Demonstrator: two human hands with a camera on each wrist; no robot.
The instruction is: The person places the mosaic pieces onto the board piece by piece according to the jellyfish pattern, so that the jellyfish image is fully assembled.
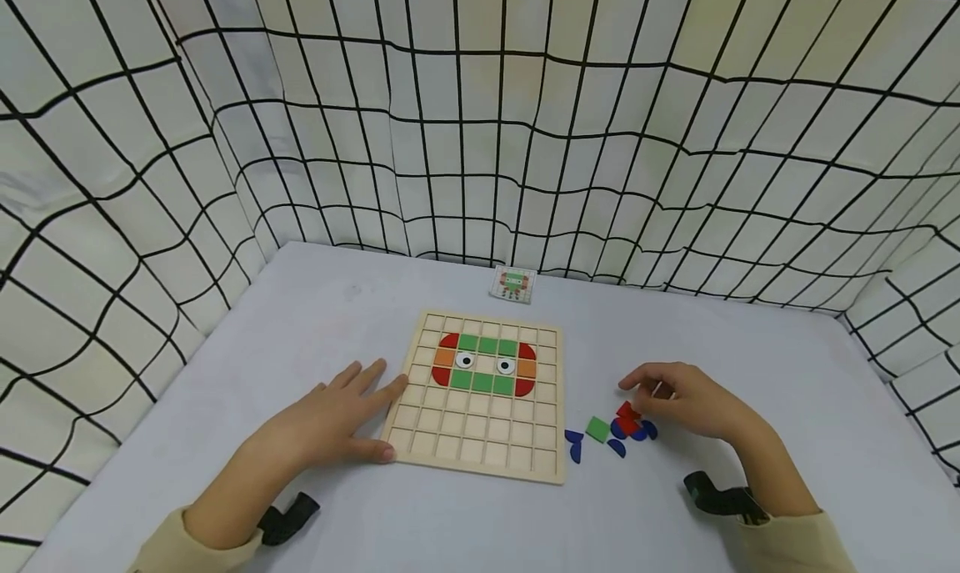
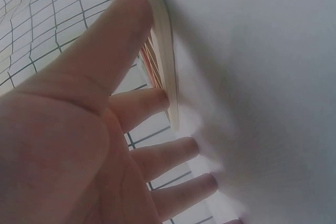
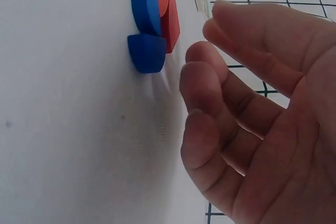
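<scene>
A square wooden grid board (image 1: 465, 424) lies on the table. On it, green squares (image 1: 487, 345), orange squares (image 1: 444, 357), red rounded corner pieces (image 1: 527, 352) and two eye pieces (image 1: 465, 359) form a face-like shape. My left hand (image 1: 333, 419), fingers spread, touches the board's left edge with thumb and index finger. My right hand (image 1: 693, 399) hovers beside a small pile of red pieces (image 1: 627, 423) and blue half-round pieces (image 1: 649, 429). Its fingers are loosely bent, and nothing shows between them in the right wrist view. A loose green square (image 1: 597, 429) lies left of the pile.
A small picture card (image 1: 513, 283) with a coloured figure lies behind the board. Two blue pieces (image 1: 575, 444) sit near the board's right edge. Black netting (image 1: 480, 148) over pale walls surrounds the white table (image 1: 360, 515) at the back and sides.
</scene>
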